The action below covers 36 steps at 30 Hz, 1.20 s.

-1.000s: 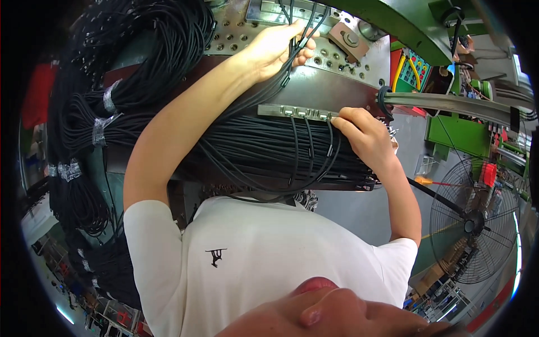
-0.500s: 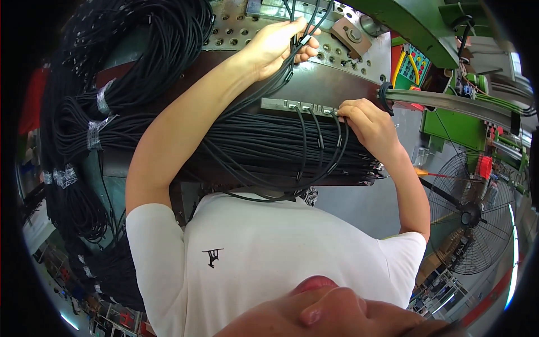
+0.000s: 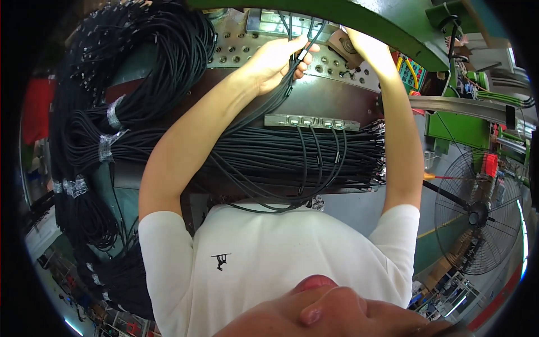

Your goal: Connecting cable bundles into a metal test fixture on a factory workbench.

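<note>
The left hand is curling partly closed around a few black cables above the perforated plate. A green beam is covering the right hand's fingers; I can't tell their grip. The strip is lying along the bundle, cables running from it.

We observe the left hand closed around several black cables. The right hand, partly hidden by the green machine frame, is beside a brown block. Below both hands, we note a slotted metal bar with three cables running from it across a thick cable bundle. Coiled cables lie left.
</note>
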### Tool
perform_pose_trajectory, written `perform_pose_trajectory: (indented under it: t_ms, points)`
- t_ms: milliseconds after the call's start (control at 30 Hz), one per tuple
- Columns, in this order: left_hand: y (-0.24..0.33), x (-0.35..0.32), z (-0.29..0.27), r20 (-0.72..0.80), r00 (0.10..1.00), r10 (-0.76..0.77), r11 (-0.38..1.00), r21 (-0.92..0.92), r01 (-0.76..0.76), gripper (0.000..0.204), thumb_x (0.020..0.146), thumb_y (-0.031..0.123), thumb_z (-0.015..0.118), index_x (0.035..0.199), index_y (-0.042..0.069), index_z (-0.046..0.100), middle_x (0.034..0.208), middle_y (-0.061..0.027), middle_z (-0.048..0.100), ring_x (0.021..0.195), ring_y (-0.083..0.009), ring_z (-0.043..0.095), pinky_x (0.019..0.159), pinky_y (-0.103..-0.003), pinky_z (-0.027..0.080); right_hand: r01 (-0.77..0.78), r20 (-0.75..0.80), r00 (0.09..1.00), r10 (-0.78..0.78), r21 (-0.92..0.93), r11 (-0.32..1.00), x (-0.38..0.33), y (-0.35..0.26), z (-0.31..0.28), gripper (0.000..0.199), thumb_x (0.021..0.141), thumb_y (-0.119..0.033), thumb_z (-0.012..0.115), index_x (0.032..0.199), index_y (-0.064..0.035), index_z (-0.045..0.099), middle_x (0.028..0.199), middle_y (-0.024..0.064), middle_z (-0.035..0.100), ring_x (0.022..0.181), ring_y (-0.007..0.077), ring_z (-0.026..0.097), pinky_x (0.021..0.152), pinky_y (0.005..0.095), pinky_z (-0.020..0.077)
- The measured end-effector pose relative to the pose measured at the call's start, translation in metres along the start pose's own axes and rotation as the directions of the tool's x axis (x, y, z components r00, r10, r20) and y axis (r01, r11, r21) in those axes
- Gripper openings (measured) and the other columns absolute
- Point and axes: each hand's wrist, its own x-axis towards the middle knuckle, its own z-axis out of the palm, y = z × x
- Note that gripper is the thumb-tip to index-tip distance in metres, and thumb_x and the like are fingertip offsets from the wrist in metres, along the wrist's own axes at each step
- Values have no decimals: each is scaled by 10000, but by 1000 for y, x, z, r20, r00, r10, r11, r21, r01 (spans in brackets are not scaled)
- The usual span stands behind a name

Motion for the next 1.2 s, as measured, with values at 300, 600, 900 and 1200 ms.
perform_pose_trajectory:
  t_ms: [300, 600, 900, 1200]
  points:
    - [25, -23, 20, 121, 993, 14, 994, -110, 0, 407, 1002, 308, 385, 1154, -37, 538, 813, -4, 527, 675, -87, 480, 609, -220, 445, -191, 167, 971, 170, 117, 975, 10, 43, 32, 294, 908, -284, 523, 1053, -52, 630, 928, 128, 644, 810, 216, 597, 727, 329, 481]
    - [1, -103, 28, 15, 986, -168, 976, -135, 168, 283, 1002, 330, 378, 821, 123, 444, 516, 71, 319, 393, -40, 275, 384, -190, 245, -265, 163, 963, 214, 421, 867, -20, -99, 1, 394, 860, -403, 577, 960, -36, 681, 806, 134, 684, 731, 250, 651, 715, 330, 492]
    - [111, -207, -76, -586, 524, 618, 758, 621, -200, 574, 984, 489, 303, 932, 4, 606, 741, -80, 646, 563, -97, 579, 519, -189, 448, 360, -27, 932, -361, -32, 932, -61, -103, -16, 366, 776, -315, 680, 1060, -93, 611, 1064, 98, 581, 969, 273, 577, 785, 343, 489]
    - [-13, -140, 21, -180, 943, -279, 694, 641, 328, 502, 945, 394, 498, 891, -83, 646, 698, -125, 662, 615, -142, 633, 568, -263, 514, -7, 256, 963, -87, 346, 938, -127, -135, -37, 198, 777, -118, 680, 961, -55, 646, 855, 70, 583, 825, 249, 571, 718, 345, 479]
